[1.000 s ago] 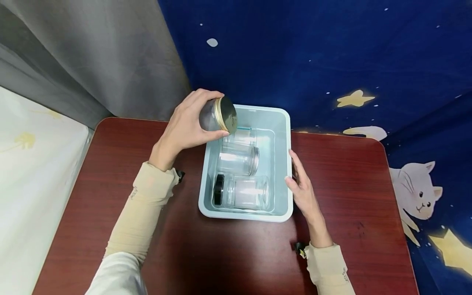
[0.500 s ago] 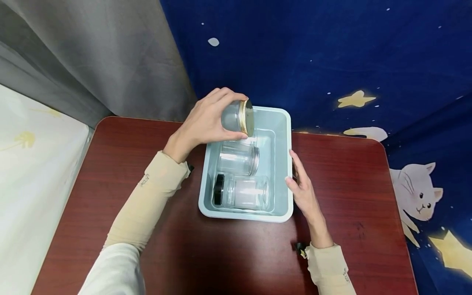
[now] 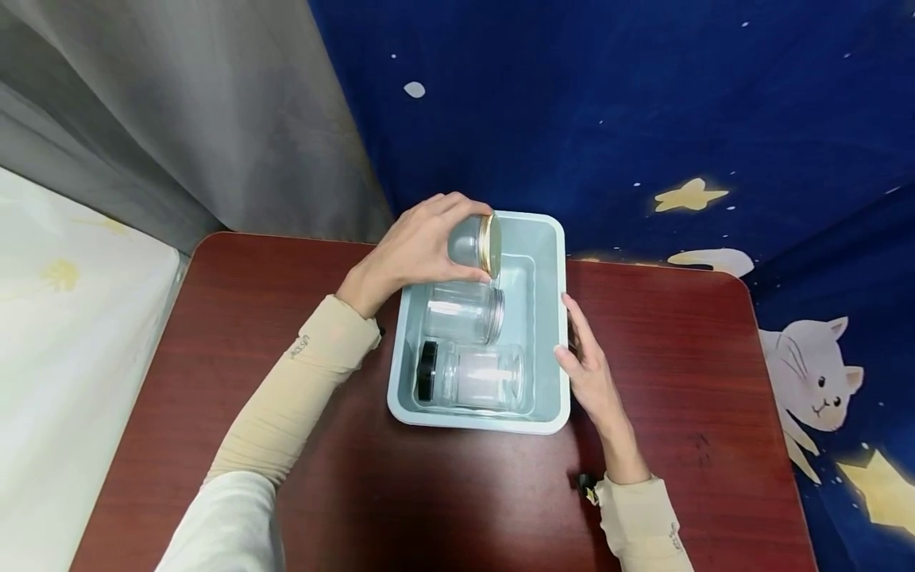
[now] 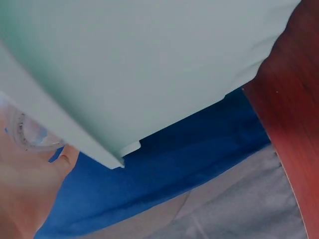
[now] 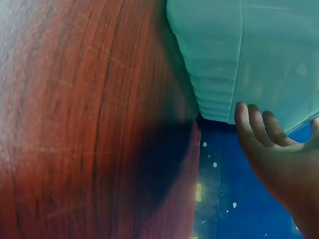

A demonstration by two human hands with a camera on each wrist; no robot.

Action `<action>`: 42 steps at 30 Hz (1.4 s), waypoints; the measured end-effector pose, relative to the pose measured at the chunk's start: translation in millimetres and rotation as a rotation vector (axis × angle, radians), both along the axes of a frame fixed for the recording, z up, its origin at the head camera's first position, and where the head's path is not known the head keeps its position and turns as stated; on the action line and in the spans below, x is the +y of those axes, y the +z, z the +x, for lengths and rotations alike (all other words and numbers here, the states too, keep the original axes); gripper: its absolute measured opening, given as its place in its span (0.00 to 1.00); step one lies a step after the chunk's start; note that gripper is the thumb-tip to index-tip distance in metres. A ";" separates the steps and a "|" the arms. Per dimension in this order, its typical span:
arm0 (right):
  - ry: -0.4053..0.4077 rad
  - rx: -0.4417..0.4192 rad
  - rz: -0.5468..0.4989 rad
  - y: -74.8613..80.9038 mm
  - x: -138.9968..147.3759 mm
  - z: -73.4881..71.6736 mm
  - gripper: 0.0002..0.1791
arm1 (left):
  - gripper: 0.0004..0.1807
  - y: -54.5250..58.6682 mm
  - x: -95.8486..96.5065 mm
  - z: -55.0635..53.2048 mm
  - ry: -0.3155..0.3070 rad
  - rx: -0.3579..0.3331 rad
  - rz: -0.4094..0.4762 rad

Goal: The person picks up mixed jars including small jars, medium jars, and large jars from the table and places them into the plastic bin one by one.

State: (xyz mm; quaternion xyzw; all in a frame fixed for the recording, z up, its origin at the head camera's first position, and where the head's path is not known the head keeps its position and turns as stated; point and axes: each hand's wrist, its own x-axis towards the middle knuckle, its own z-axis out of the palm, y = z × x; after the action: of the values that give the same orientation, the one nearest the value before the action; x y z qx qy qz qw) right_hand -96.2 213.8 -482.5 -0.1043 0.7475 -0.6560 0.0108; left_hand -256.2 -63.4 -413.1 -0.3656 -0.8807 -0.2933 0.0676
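Observation:
My left hand (image 3: 425,246) grips a clear jar with a gold lid (image 3: 475,242), held on its side at the far left corner of the pale blue plastic bin (image 3: 550,318). In the left wrist view the bin's wall fills much of the picture; part of the jar's clear base (image 4: 35,137) shows beside the hand. Inside the bin lie a clear jar with a silver rim (image 3: 461,312) and, nearer, a clear jar with a black lid (image 3: 475,375). My right hand (image 3: 592,373) rests against the bin's right side, its fingers (image 5: 256,124) stretched along the outer wall.
The bin stands on a reddish-brown wooden table (image 3: 679,381). Behind the table hang a dark blue curtain (image 3: 572,119) with stars and a grey curtain (image 3: 250,119). White patterned cloth (image 3: 71,357) lies along the left.
My left hand has carried the gold-lidded jar right, then lower toward the bin, and turned its lid to face right. It now covers the farthest jar. The right hand stays at the rim.

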 end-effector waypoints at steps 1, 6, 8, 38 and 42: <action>0.000 0.001 0.001 -0.4 0.3 0.2 0.38 | 0.46 -2.2 0.7 0.1 0.003 -0.008 -0.011; -0.001 0.000 0.007 -1.6 1.1 1.4 0.38 | 0.48 -11.0 4.4 0.3 -0.011 -0.009 -0.047; -0.001 -0.005 0.010 -1.6 1.5 1.9 0.38 | 0.49 -13.2 5.8 0.5 -0.017 0.010 -0.058; -0.009 -0.002 0.010 2.6 3.7 3.0 0.39 | 0.51 -24.5 19.3 -2.0 -0.006 0.075 -0.159; -0.004 -0.013 0.018 3.8 1.6 1.4 0.39 | 0.51 -27.0 15.1 -0.5 0.006 0.096 -0.163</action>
State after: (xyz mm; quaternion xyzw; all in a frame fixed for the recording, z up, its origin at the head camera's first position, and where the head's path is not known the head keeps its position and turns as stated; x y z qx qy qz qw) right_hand -94.8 215.4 -478.7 -0.0983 0.7536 -0.6497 0.0153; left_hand -256.7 -48.3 -440.1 -0.3807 -0.8986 -0.2028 0.0806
